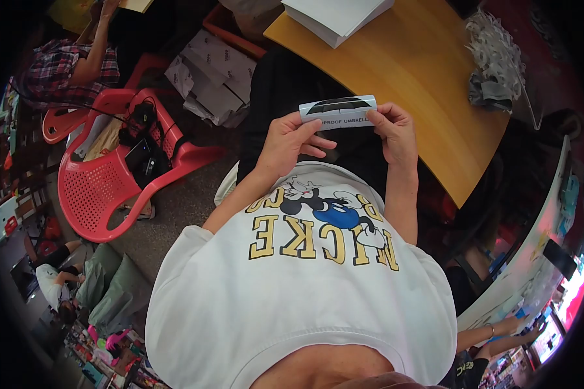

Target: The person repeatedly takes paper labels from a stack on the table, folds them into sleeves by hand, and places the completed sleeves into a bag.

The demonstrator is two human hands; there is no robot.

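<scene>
Between my two hands is a curled printed sheet (338, 112), pale with a dark umbrella picture and lettering that partly reads "PROOF UMBRELL". My left hand (296, 137) pinches its left end between thumb and fingers, with the lower fingers bent in below the edge. At the right end, my right hand (396, 131) grips the sheet, its thumb lying over the last letters. The sheet is bowed into a part roll, held in front of my lap beside the curved edge of a yellow wooden table (428, 84).
A stack of white paper (337, 16) lies on the table, near a bundle of shredded grey-white strips (496, 58). To the left stands a red plastic chair (104, 188) with black items on it. Crumpled wrapping paper (211, 78) sits behind it. Other people are at the edges.
</scene>
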